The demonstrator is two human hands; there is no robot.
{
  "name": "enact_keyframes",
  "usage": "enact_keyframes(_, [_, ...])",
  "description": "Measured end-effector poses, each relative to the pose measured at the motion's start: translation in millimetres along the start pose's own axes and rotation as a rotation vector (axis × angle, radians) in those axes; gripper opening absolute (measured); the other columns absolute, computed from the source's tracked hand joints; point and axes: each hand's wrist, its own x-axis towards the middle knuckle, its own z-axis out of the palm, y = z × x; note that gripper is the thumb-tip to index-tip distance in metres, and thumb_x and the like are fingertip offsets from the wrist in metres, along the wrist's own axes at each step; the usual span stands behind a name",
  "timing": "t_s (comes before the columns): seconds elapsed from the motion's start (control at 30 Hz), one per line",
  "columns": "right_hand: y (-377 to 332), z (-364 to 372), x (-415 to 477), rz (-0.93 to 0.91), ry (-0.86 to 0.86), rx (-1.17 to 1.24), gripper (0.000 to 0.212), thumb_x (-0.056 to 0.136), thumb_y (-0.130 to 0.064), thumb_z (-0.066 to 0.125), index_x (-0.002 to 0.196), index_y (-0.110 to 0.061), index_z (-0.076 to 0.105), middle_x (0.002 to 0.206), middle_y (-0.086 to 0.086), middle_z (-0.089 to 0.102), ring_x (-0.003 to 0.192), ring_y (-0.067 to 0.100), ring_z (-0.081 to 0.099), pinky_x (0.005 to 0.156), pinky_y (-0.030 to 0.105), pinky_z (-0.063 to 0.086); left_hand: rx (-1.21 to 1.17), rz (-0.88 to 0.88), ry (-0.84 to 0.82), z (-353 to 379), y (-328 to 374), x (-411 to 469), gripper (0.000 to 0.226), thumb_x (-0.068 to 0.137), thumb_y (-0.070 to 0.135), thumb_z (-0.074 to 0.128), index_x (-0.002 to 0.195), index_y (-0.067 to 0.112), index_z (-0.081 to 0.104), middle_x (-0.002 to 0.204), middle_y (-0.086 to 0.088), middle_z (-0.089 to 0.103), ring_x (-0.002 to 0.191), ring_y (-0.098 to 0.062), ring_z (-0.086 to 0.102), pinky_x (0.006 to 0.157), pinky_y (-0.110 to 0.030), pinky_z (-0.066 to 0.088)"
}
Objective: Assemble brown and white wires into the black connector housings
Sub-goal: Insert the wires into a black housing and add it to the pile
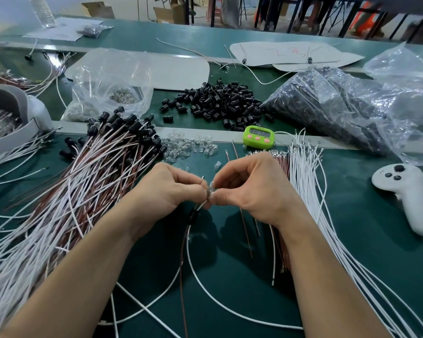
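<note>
Centrally, on the green tabletop (352, 203) nearer the viewer than the green timer (258, 139): left hand (171, 189) and right hand (252, 189), fingertips meeting.
- Left fingers (200, 190): curled, pinching the white wire (187, 242) near its upper end.
- Right fingers (220, 185): curled, pinching a small clear bulb (211, 187) against that wire end.
- Black connector housing (193, 215): threaded on the wire just below the left fingertips, off the tabletop.
- Brown wire (182, 289): runs from the housing beside the white one, toward the viewer.

Left of the timer: bundle of finished leads (103, 167), brown and white, black housings at their far ends; loose clear bulbs (188, 145) between the bundle and the timer.
Beyond the timer: heap of loose black housings (220, 103); to its right, a clear plastic bag of housings (327, 106).
Right of the timer: fanned white wires (310, 191), terminals toward the timer; a sheaf of brown wires (282, 162) partly hidden by the right hand; a white handheld controller (408, 193) further right.
</note>
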Motion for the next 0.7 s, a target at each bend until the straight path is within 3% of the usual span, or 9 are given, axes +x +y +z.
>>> enact_keyframes(0.2, [0.6,0.2,-0.5,0.003,-0.047,0.062,0.026,0.063,-0.01,0.093,0.084,-0.021,0.083,0.074,0.001,0.079,0.069,0.021,0.077,0.066,0.029,0.062,0.027,-0.022,-0.019,-2.6,0.8,-0.7,0.006,0.077,0.009,0.078,0.073,0.005,0.08,0.066,-0.013,0.069,0.06,-0.018,0.057,0.058,-0.023,0.048])
enact_keyframes(0.3, [0.1,0.4,-0.4,-0.001,-0.058,0.061,0.024,0.064,-0.011,0.093,0.083,-0.022,0.083,0.075,0.001,0.079,0.069,0.022,0.077,0.066,0.031,0.062,0.032,-0.036,-0.034,-3.3,0.7,-1.3,0.012,0.071,0.016,0.076,0.072,0.004,0.079,0.065,-0.013,0.068,0.058,-0.018,0.056,0.056,-0.023,0.046])
enact_keyframes(0.5, [-0.8,2.2,-0.4,-0.003,-0.049,-0.002,0.021,0.063,-0.013,0.09,0.077,-0.025,0.082,0.069,0.0,0.077,0.065,0.024,0.075,0.062,0.033,0.062,0.061,-0.019,-0.044,-1.3,-0.1,-1.2,0.012,0.068,0.014,0.072,0.069,0.005,0.078,0.061,-0.008,0.067,0.055,-0.009,0.054,0.056,-0.015,0.044])
enact_keyframes(0.7, [-2.4,1.0,-1.1,-0.027,-0.062,-0.041,0.019,0.067,-0.007,0.091,0.076,-0.021,0.081,0.065,-0.003,0.073,0.058,0.008,0.066,0.057,0.021,0.051,0.057,-0.018,-0.032,-1.9,-1.0,-0.1,0.01,0.066,0.013,0.07,0.064,0.006,0.077,0.057,-0.005,0.064,0.053,-0.007,0.053,0.054,-0.014,0.043])
